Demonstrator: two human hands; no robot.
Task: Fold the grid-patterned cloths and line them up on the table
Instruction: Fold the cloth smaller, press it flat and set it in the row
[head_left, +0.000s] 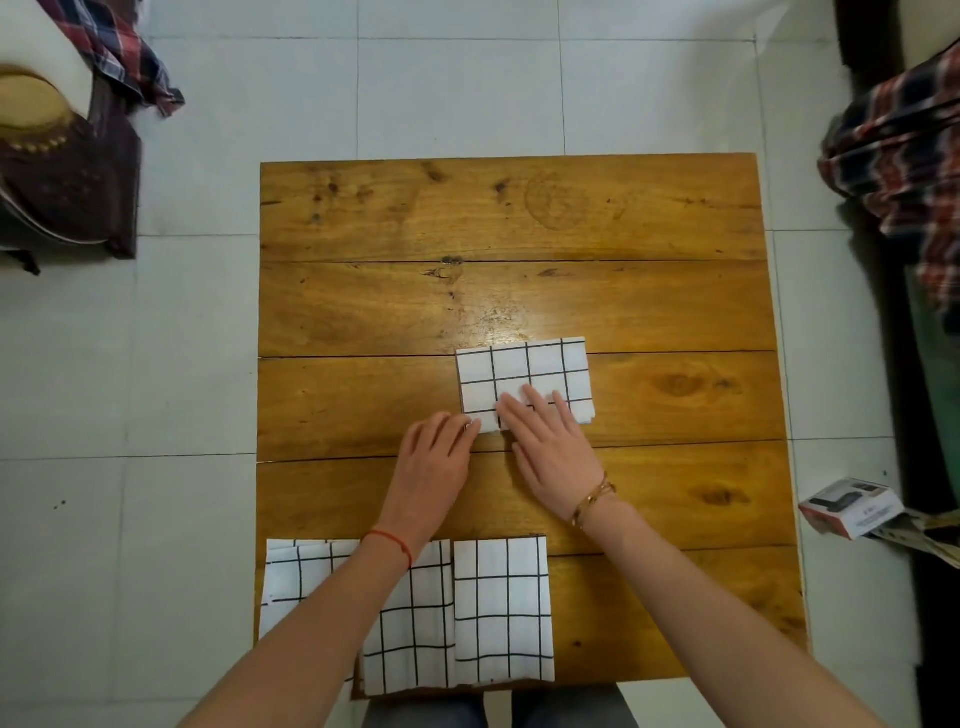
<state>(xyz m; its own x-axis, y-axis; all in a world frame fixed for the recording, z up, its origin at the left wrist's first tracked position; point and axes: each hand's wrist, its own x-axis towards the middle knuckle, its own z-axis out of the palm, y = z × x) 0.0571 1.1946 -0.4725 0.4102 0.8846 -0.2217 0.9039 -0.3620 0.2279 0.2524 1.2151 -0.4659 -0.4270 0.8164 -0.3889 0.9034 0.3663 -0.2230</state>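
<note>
A folded white cloth with black grid lines (524, 371) lies near the middle of the wooden table (519, 291). My right hand (550, 447) lies flat on its near edge, fingers straight. My left hand (434, 462) touches the cloth's near left corner with its fingertips. Three folded grid cloths sit in a row along the table's near edge: one at the left (296, 582), one in the middle (415, 634) partly under my left forearm, one at the right (501, 608).
Pale floor tiles surround the table. A plaid cloth (119, 52) and a dark chair (67, 171) are at the far left. More plaid fabric (904, 150) hangs at the right. A small box (852, 506) lies on the floor by the table's right side.
</note>
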